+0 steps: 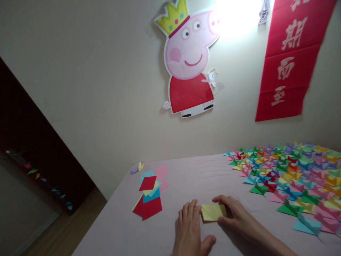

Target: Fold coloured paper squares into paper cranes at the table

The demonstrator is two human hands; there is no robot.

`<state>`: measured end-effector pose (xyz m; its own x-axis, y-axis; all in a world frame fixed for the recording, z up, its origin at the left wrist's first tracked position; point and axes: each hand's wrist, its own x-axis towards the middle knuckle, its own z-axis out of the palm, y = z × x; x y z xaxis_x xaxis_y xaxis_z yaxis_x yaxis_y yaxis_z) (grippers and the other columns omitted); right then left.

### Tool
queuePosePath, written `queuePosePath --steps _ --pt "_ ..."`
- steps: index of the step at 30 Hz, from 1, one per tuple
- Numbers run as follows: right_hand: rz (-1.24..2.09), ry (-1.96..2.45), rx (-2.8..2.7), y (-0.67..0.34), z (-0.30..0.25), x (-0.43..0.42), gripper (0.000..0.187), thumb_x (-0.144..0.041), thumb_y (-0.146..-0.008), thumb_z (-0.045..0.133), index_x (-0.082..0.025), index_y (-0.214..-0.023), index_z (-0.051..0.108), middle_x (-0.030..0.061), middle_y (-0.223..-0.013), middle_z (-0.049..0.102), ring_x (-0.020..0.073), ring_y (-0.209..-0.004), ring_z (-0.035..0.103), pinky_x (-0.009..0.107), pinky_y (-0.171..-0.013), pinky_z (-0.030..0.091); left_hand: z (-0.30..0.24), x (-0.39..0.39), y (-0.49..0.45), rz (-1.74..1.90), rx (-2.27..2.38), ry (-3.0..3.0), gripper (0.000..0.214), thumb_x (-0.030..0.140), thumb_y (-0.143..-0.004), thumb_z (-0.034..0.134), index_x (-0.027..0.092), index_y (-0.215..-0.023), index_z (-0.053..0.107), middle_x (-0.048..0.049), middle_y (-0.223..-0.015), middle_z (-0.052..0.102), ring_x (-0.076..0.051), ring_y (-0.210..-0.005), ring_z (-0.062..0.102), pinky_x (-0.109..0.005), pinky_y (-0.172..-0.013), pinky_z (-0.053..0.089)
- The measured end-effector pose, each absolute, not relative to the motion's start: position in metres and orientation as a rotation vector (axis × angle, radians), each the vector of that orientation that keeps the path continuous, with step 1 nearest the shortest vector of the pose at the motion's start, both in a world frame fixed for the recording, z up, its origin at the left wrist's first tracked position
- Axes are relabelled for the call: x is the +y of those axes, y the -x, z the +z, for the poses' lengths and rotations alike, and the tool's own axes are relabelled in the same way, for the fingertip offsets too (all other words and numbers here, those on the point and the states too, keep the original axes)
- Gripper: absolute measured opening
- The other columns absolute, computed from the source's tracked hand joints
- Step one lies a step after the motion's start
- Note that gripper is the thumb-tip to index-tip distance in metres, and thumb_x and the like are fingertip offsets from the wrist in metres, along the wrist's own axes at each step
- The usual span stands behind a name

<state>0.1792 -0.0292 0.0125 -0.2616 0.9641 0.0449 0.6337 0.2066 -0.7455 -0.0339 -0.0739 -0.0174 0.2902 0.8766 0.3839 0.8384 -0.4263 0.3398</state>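
A pale yellow folded paper point(212, 212) lies on the cloth-covered table, a rectangle with a diagonal crease. My right hand point(236, 215) has its right end between the thumb at the near edge and the fingers at the far edge. At the left end, my left hand point(189, 224) rests flat on the cloth, fingers stretched forward and thumb out to the side, with the index fingertip touching or very close to the paper's corner.
Loose coloured paper sheets point(151, 207) lie left of my hands. Two small folded paper figures point(137, 168) sit by the far left corner. Rows of colourful folded paper cranes point(289, 188) cover the right side. A wall with a cartoon pig cutout point(190, 64) stands behind the table point(117, 220).
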Motion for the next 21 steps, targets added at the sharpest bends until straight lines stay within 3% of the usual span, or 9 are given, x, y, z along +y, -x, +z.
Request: queuePosePath --steps 3,5,8,11,14,16,19,21 --pt "0.906 1.433 -1.988 -0.178 0.02 -0.025 0.014 -0.031 -0.07 0.057 -0.02 -0.074 0.063 0.0023 -0.078 0.061 0.0232 -0.083 0.056 0.035 -0.078 0.042 -0.005 -0.057 0.025 0.888 1.502 -2.138 0.058 0.026 -0.069 0.07 0.022 -0.124 0.052 -0.0117 -0.145 0.045 -0.028 -0.128 0.045 -0.044 -0.099 0.047" --pt "1.118 1.309 -1.855 -0.181 0.026 -0.017 0.026 -0.046 -0.074 0.057 -0.02 -0.068 0.057 -0.0002 -0.069 0.057 0.0202 -0.073 0.054 0.03 -0.068 0.041 0.006 -0.041 0.02 0.965 1.374 -1.913 0.061 0.022 -0.064 0.07 0.023 -0.122 0.05 -0.0112 -0.147 0.042 -0.027 -0.128 0.045 -0.04 -0.095 0.048" --pt "1.364 1.137 -1.564 -0.186 0.034 -0.003 0.043 -0.063 -0.072 0.06 -0.021 -0.071 0.053 -0.0034 -0.064 0.053 0.0158 -0.062 0.051 0.025 -0.058 0.038 0.022 -0.013 0.013 1.105 1.09 -1.668 0.055 0.032 -0.062 0.076 0.023 -0.112 0.056 -0.01 -0.142 0.048 -0.028 -0.126 0.048 -0.042 -0.1 0.042" --pt "1.421 1.092 -1.364 -0.188 0.039 0.013 0.047 -0.066 -0.07 0.065 -0.02 -0.073 0.054 -0.0034 -0.066 0.054 0.0152 -0.063 0.052 0.025 -0.058 0.04 0.032 0.013 0.003 1.148 0.852 -1.444 0.036 0.044 -0.069 0.075 0.017 -0.09 0.063 -0.0095 -0.114 0.065 -0.027 -0.108 0.058 -0.037 -0.092 0.045" --pt "1.421 1.038 -1.278 -0.186 0.035 0.03 0.048 -0.065 -0.068 0.069 -0.02 -0.071 0.054 -0.0029 -0.066 0.055 0.0157 -0.063 0.054 0.026 -0.06 0.042 0.033 0.034 -0.008 1.203 0.823 -1.164 0.038 0.047 -0.072 0.075 0.014 -0.085 0.063 -0.0051 -0.085 0.066 -0.019 -0.081 0.061 -0.027 -0.073 0.046" --pt "1.387 0.985 -1.245 -0.184 0.028 0.041 0.046 -0.063 -0.066 0.072 -0.021 -0.076 0.056 -0.0022 -0.068 0.057 0.0167 -0.065 0.056 0.027 -0.062 0.044 0.031 0.044 -0.013 1.246 0.817 -1.026 0.039 0.048 -0.071 0.077 0.015 -0.084 0.06 -0.0029 -0.079 0.065 -0.016 -0.074 0.059 -0.024 -0.07 0.045" --pt "1.268 0.983 -1.253 -0.18 0.016 0.049 0.047 -0.056 -0.073 0.069 -0.024 -0.105 0.057 -0.0006 -0.075 0.063 0.0193 -0.071 0.06 0.03 -0.067 0.048 0.025 0.052 -0.014 1.261 0.808 -0.961 0.041 0.047 -0.071 0.078 0.018 -0.087 0.053 -0.0021 -0.081 0.066 -0.016 -0.071 0.061 -0.024 -0.068 0.046" --pt "1.118 1.066 -1.349 -0.176 0.01 0.048 0.049 -0.049 -0.078 0.065 -0.025 -0.119 0.056 0.0011 -0.081 0.066 0.0202 -0.076 0.061 0.032 -0.072 0.049 0.021 0.054 -0.011 1.274 0.858 -0.962 0.046 0.048 -0.074 0.077 0.02 -0.099 0.049 -0.0017 -0.084 0.067 -0.017 -0.071 0.062 -0.025 -0.066 0.047"
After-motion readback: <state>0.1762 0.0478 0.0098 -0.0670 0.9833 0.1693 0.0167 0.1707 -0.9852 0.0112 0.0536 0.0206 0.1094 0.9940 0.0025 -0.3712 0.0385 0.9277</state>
